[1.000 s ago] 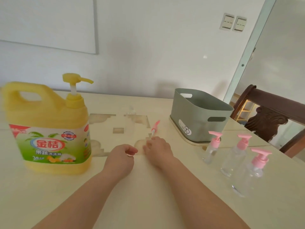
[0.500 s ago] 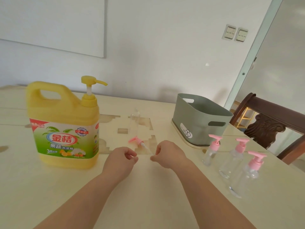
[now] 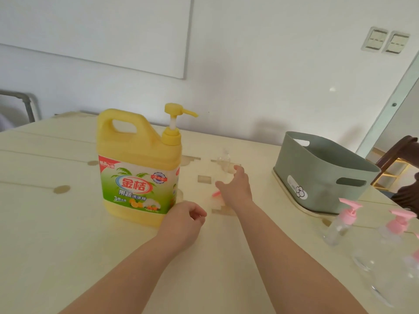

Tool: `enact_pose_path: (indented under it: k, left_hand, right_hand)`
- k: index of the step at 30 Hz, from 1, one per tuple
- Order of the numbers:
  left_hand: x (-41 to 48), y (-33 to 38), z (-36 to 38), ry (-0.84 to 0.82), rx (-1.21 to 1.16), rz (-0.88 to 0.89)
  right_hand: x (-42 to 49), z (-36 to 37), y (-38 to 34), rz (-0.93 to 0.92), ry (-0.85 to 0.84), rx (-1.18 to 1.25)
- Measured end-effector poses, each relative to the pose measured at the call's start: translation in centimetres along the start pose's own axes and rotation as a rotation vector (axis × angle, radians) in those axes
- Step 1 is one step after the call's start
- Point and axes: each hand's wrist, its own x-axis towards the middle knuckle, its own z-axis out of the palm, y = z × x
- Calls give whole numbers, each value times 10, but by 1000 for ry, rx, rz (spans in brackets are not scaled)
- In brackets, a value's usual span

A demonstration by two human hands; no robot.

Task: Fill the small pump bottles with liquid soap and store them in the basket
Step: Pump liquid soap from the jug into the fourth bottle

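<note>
A big yellow soap jug with a pump top stands on the table, left of centre. Right of it stands a small clear bottle with no cap. My right hand reaches up to it, thumb and fingers spread on either side of its lower part; contact is unclear. A pink pump head lies on the table, partly under that hand. My left hand rests by the jug's base, loosely curled and holding nothing. Three clear bottles with pink pumps stand at the right: one, a second, and a third cut off by the frame edge.
A grey-green basket with handle slots sits on a tray at the back right of the pale table. A dark wooden chair stands beyond the table's right edge. A white wall runs behind the table.
My right hand let go of the pink pump head, which now lies on the table, and moved forward to the uncapped clear bottle. My left hand stayed near the jug.
</note>
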Motion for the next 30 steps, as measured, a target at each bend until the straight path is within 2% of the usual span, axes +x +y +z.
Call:
enact_pose_path:
  k: [7, 16, 18, 21, 24, 27, 30]
  left_hand:
    - [-3, 3, -1, -52, 56, 26]
    - [-9, 11, -13, -8, 38, 45]
    - [-14, 20, -18, 106, 12, 117]
    - [-22, 40, -36, 437, -23, 429]
    - [-23, 62, -61, 675, 13, 691]
    - [-16, 79, -88, 817, 54, 747]
    - [-7, 87, -111, 844, 137, 667]
  right_hand:
    - [33, 28, -5, 130, 13, 283]
    - [33, 24, -10, 83, 38, 256]
    - [19, 15, -16, 3, 89, 317]
    - [-10, 7, -22, -148, 113, 472]
    - [-43, -2, -30, -286, 55, 519]
    - [-63, -14, -42, -356, 23, 520]
    - [-74, -23, -53, -379, 10, 535]
